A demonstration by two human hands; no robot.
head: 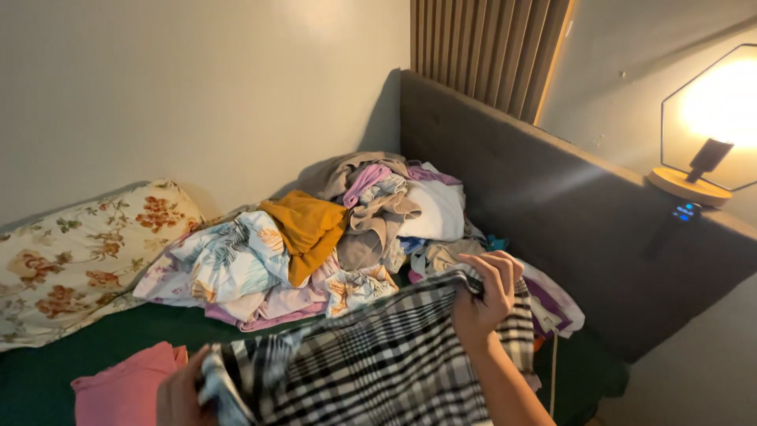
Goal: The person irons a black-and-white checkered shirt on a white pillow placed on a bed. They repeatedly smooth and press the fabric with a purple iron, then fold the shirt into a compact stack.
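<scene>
A: Hands?
B: Right hand (485, 296), centre-right of frame, fingers curled tight, pinching the top edge of a black-and-white plaid cloth (378, 367). Left hand (180, 390), bottom left-centre, mostly cut off by the frame, closed around the cloth's other end, which bunches over it.

A: Where's the cloth?
B: Bottom centre, stretched between both hands, held up above the green bed sheet (47, 375), in front of the pile.

A: Pile?
B: Heap of clothes (355, 229), mid-frame, against the wall and the grey headboard (568, 213). Mustard piece (307, 229) on top, floral print left of it, white one to the right.

A: Rest?
B: Floral pillow (79, 260) at left edge. Pink fabric (122, 390) bottom left, just beside the left hand. Lit hexagonal lamp (710, 134) upper right, on the headboard ledge.
</scene>
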